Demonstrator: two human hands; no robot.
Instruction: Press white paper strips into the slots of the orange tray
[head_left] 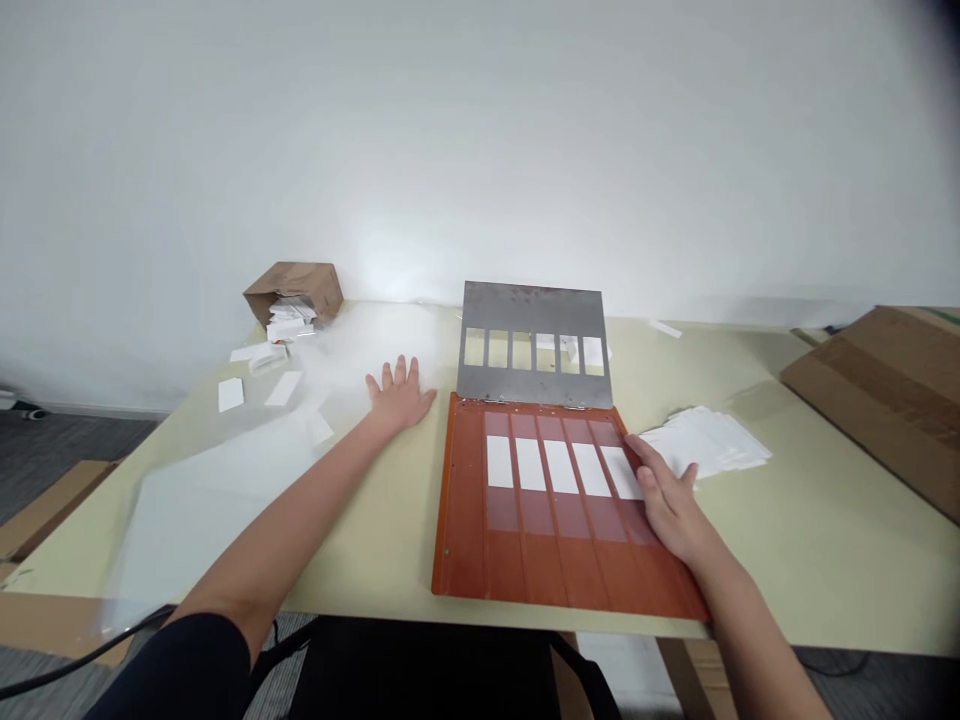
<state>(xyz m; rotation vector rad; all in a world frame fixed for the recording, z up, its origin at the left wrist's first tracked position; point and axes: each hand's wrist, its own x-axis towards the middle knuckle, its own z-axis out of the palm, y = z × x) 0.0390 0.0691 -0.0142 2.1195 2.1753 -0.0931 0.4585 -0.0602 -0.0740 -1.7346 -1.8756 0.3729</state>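
Five white cards [562, 468] on orange board [465, 520]; steel plate [532, 340] open.
My left grip [400, 397] open beside board; my right grip [670, 497] open on its edge, near loose card stack [705, 442].

L hand [400, 395] flat on table [787, 560]. R hand [670, 495] on orange hinged board [465, 520], just beside white paper stack [705, 442]. Slotted steel plate [532, 310] propped up behind.

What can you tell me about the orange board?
The orange board lies flat on the pale table, marked into long lanes by dark lines. Five white paper strips sit in a row across it. A grey metal plate with rectangular windows stands tilted up, hinged at its far edge. The right hand rests on its right side.
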